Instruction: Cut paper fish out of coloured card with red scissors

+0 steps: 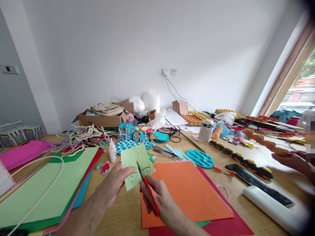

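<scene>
Pinched between the thumb and fingers of my left hand (115, 182) is a piece of light green paper (133, 157) with fish outlines drawn on it in dark lines. My right hand (157, 195) grips red-handled scissors (150, 196), whose blades lie at the paper between two of the drawn fish. Below and right of my hands lies a sheet of orange paper (187, 193) on top of dark red paper (236, 223). A white glue bottle (112, 152) stands upright just beyond my left hand.
Stacked coloured paper (49, 186) covers the left side, crossed by a white cable (59, 177). Blue egg-carton crafts (128, 144) and a cardboard box (100, 120) sit behind. At right are a black-and-yellow carton strip (238, 159), a white case (268, 209) and another person's hand (292, 162).
</scene>
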A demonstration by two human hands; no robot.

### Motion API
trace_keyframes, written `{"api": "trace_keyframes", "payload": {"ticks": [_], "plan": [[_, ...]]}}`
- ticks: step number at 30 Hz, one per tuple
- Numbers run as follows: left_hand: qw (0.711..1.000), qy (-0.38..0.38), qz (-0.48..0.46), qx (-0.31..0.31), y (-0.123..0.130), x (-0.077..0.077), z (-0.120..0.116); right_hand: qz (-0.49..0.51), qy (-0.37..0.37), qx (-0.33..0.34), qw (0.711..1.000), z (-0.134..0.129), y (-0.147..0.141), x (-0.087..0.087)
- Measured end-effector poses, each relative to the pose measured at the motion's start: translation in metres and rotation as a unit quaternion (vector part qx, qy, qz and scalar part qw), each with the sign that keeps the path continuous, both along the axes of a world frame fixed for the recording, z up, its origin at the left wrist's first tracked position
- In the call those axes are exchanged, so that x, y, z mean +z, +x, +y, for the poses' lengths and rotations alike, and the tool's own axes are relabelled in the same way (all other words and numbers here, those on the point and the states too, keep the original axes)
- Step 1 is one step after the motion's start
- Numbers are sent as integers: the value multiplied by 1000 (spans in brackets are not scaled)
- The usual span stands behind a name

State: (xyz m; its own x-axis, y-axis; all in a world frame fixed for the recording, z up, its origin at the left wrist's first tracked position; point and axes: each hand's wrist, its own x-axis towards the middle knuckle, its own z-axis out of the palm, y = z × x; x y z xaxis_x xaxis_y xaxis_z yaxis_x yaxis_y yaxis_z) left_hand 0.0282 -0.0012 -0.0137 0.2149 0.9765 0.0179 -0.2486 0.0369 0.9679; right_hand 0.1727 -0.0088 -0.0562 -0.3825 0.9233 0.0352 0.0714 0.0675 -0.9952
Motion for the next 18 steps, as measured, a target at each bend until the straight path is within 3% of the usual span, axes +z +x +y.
{"api": "trace_keyframes", "payload": {"ticks": [6,14,18], "plan": [[1000,-2,5,-17,-3,2,1,7,-3,6,1000,1,0,-2],[1000,-10,1,22,-1,0,2,12,-27,18,999,3,0,1],[998,20,16,58,-3,-2,7,-5,-45,45,998,2,2,4]]}}
